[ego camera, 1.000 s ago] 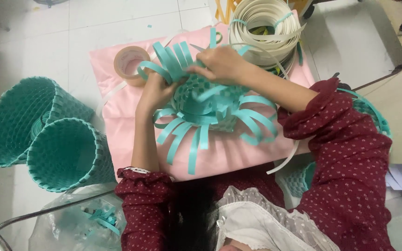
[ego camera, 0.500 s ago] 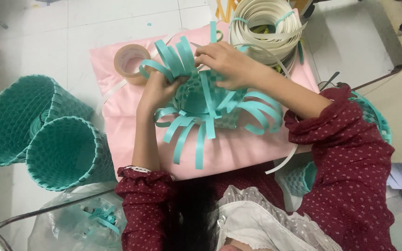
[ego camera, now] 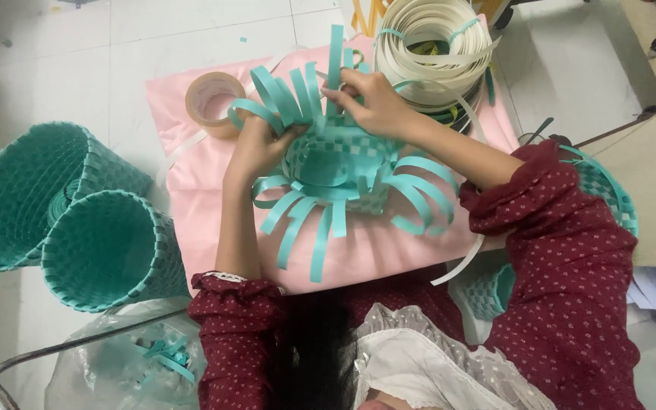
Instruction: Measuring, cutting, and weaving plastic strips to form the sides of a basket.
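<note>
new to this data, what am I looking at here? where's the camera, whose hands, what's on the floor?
No machine here: one person works with bare hands, and the single camera sits on their head looking down, so you see hair and red sleeves at the bottom.

The left hand and right hand both grip teal strips of a half-woven basket, whose loose strips fan out all round. It rests on a pink cloth spread on a tiled floor.

Around it: a tape roll on the cloth's far corner, a coil of cream strip beyond the right hand, two finished teal baskets lying on their sides to the left, and a clear bag of teal offcuts near the person.
</note>
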